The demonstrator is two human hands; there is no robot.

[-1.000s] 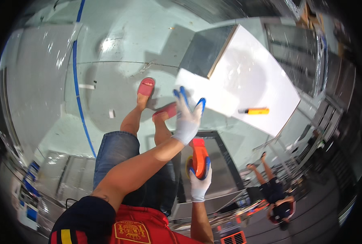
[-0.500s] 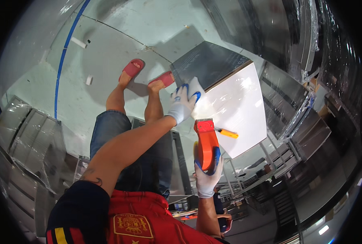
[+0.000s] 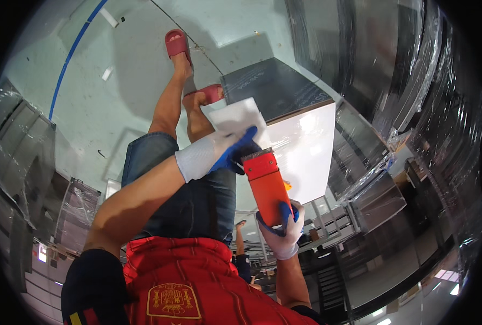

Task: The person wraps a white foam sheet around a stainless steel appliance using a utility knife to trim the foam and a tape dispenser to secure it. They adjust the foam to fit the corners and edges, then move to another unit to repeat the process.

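One orange dispenser [image 3: 266, 189] sits in the right hand [image 3: 285, 234], clasped at its rear, its long axis slanting forward-left so its front end lies just beside the left hand [image 3: 211, 153], which pinches a white pad [image 3: 240, 115].

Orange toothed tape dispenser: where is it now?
Just right of centre in the head view, the tape dispenser is held in the white-and-blue gloved right hand, its toothed end beside the left hand.
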